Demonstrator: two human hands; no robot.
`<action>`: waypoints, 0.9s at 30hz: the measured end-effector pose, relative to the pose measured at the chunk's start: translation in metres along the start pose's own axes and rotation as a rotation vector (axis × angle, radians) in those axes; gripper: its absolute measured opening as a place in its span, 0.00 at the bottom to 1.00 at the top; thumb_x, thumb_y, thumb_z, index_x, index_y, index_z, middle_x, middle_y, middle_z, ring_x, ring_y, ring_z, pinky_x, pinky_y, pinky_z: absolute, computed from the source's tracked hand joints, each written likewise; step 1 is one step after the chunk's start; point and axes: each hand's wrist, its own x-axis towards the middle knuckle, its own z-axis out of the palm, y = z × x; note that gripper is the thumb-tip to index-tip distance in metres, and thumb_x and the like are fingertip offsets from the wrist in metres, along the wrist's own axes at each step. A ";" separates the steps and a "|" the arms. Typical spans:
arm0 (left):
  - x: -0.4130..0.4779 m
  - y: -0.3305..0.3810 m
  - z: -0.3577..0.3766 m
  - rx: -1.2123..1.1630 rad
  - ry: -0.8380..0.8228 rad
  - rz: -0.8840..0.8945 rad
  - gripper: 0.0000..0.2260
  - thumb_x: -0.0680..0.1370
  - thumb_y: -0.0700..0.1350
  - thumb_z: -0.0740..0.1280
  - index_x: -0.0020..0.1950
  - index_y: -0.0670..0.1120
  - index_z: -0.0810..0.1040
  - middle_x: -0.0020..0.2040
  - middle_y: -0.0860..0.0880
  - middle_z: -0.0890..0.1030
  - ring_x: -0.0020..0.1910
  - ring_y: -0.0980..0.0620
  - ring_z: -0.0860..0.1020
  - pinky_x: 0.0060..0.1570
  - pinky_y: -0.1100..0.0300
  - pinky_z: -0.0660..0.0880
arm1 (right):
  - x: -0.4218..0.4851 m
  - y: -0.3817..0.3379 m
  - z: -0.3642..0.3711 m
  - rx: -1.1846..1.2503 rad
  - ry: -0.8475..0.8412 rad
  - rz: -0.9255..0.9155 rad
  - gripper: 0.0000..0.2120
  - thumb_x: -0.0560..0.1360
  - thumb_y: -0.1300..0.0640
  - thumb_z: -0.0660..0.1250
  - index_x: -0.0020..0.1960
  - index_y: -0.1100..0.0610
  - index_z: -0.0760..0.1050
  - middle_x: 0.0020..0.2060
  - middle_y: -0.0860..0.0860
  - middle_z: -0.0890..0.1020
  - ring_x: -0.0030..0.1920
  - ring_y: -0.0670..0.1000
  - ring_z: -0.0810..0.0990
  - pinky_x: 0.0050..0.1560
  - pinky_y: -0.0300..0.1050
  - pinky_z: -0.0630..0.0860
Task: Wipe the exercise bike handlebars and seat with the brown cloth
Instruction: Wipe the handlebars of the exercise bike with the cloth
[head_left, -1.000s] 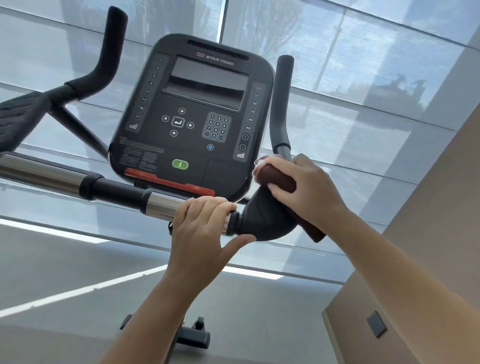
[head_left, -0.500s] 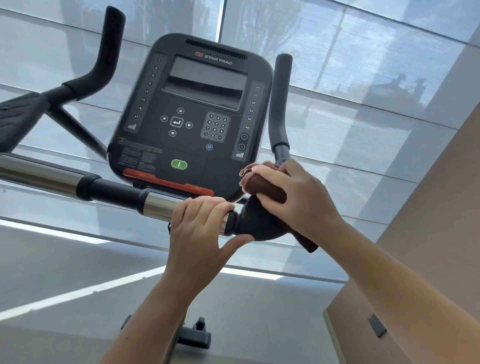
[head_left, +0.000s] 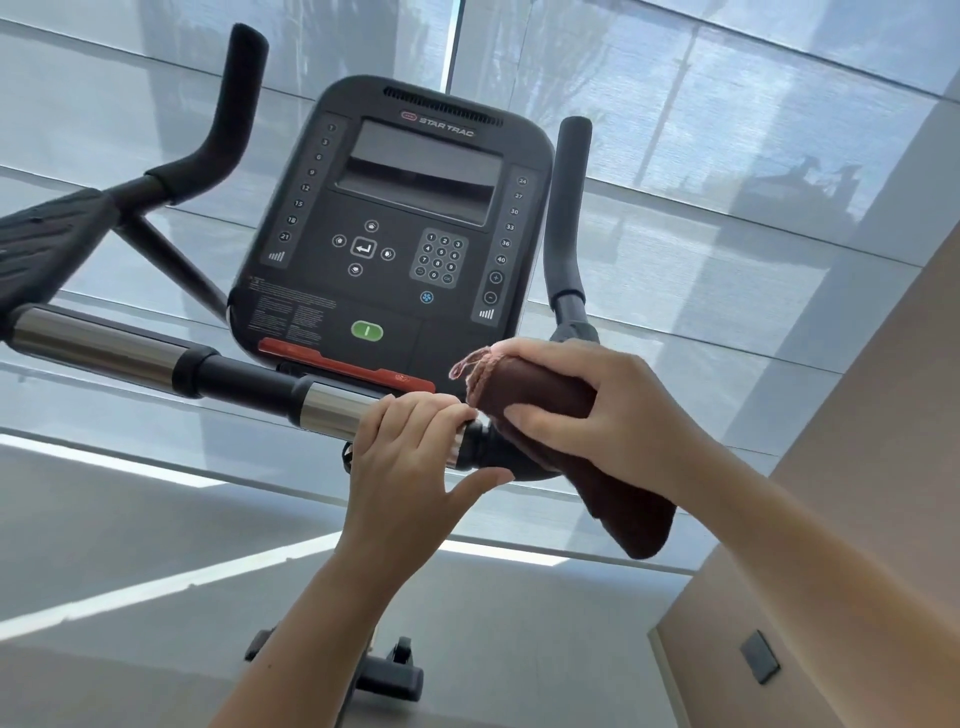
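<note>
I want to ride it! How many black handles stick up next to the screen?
2. One handle rises left of the screen, the other handle right of it, above the brown cloth. More may sit outside the view.

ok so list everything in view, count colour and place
console: one, black, centre, green button and red strip low on it
upright grips: two, black, either side of the console
crossbar: one, chrome and black, below the console
arm pad: one, black, far left
brown cloth: one, brown, wrapped over the bend at the crossbar's right end
wall plate: one, dark, beige wall lower right
left hand: one, fingers curled over the crossbar
right hand: one, grips the brown cloth
</note>
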 end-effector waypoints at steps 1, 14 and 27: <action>0.000 0.000 0.000 0.003 0.009 0.008 0.24 0.72 0.62 0.61 0.47 0.41 0.79 0.46 0.46 0.82 0.50 0.44 0.78 0.56 0.52 0.65 | -0.002 0.001 0.006 -0.020 -0.015 0.002 0.19 0.69 0.50 0.68 0.58 0.37 0.72 0.40 0.45 0.77 0.43 0.43 0.75 0.46 0.33 0.71; 0.000 0.005 -0.003 0.001 -0.052 -0.049 0.25 0.71 0.62 0.61 0.49 0.41 0.79 0.48 0.45 0.82 0.52 0.43 0.77 0.58 0.52 0.63 | 0.036 0.054 -0.008 -0.217 0.109 0.162 0.19 0.72 0.53 0.67 0.62 0.42 0.72 0.43 0.52 0.72 0.47 0.54 0.74 0.53 0.49 0.72; 0.001 0.009 0.000 0.013 0.017 -0.048 0.24 0.69 0.62 0.63 0.47 0.41 0.79 0.46 0.45 0.82 0.49 0.44 0.77 0.55 0.54 0.64 | -0.014 0.034 0.008 -0.191 0.085 0.003 0.21 0.69 0.51 0.69 0.62 0.43 0.73 0.43 0.51 0.74 0.40 0.51 0.75 0.44 0.43 0.75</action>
